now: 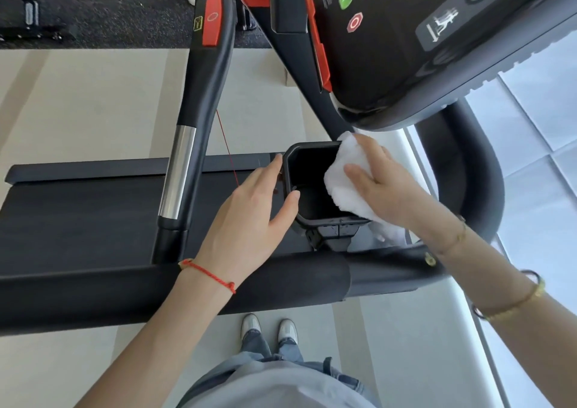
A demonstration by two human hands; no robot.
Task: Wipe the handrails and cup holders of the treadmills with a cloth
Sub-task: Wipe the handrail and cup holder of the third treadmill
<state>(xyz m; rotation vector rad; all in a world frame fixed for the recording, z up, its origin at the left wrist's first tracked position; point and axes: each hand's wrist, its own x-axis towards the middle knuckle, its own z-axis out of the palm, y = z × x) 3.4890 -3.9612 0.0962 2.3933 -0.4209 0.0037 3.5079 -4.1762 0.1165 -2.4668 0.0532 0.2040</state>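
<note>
Across the lower half of the frame runs the treadmill's black handrail (281, 282), with the console (437, 48) filling the upper right and the belt deck (78, 208) at the left; pale floor (93, 89) shows beyond, and light tiles at the right edge. At centre sits the open black cup holder (312, 186), 1 of the task's targets. The left hand (253, 217) grips its left wall, thumb hooked over the rim, probably to steady it. The right hand (384, 183) presses a white cloth (343, 189) with fairly flat fingers against the holder's right rim, apparently wiping that edge; the cloth drapes over both sides of it.
</note>
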